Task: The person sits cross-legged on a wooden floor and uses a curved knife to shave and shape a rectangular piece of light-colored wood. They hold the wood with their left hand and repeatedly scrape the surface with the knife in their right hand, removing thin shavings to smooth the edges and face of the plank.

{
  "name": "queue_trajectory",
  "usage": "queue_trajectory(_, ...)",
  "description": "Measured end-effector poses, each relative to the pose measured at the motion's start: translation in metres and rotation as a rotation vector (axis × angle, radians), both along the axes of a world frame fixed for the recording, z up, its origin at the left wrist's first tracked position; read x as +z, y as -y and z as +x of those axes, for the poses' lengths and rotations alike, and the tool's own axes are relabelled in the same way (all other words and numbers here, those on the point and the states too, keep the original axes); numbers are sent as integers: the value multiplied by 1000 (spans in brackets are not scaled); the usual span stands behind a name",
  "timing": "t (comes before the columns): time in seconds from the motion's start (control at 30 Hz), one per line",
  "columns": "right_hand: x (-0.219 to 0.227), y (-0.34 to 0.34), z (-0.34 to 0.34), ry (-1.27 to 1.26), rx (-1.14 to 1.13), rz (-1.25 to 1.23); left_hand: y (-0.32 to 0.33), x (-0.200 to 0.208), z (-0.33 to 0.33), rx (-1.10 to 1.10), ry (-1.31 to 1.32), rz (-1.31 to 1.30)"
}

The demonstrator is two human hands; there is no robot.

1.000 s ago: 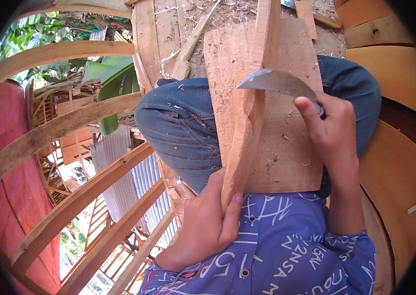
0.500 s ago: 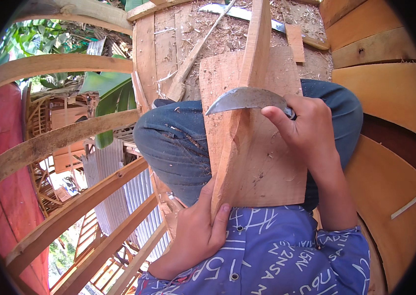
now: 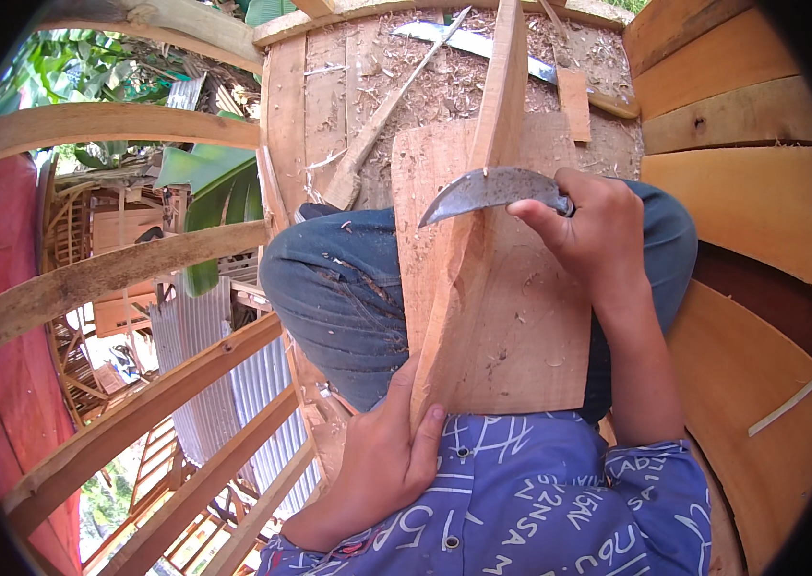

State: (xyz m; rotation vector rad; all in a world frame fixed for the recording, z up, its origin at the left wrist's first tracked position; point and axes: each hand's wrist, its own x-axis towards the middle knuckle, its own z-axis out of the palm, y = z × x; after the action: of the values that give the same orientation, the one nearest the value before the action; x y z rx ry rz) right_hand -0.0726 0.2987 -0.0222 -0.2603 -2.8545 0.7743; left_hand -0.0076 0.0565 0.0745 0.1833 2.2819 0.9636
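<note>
My right hand (image 3: 596,226) is closed round the handle of a curved steel knife (image 3: 483,192). Its blade points left and lies across a long wooden plank (image 3: 459,288), apparently touching it. The plank stands on edge, running away from me, with an uneven cut hollow near the blade. At the plank's near end my left hand (image 3: 392,451) grips it, thumb on the right side and fingers mostly hidden on the left. Beneath the plank a flat wooden board (image 3: 540,336) rests across my lap, between my bent knees in blue trousers.
Beyond the board a long blade (image 3: 468,40) with a wooden handle lies on the plank floor among shavings. Nearby are a tapering stick (image 3: 368,144) and a small wood offcut (image 3: 573,104). Wooden rails (image 3: 118,274) border the left; a board wall (image 3: 737,187) rises on the right.
The view has shifted slightly. The knife has moved a little to the right, so its tip reaches less far past the plank. My left hand keeps its grip.
</note>
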Motion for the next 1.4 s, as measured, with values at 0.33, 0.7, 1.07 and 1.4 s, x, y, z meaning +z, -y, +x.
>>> queue_trajectory(0.33,-13,-12,-13,19,-82,27,1,-3,0,-6,-5,27)
queue_trajectory(0.7,-26,-88,-47,87,-451,-190,-4,3,5,-85,108,7)
queue_trajectory(1.07,14,-7,9,147,-109,-302,-10,13,-13,-16,105,-61)
queue_trajectory(1.4,26,-16,5,203,-73,-200,-31,16,-45,-58,25,-91)
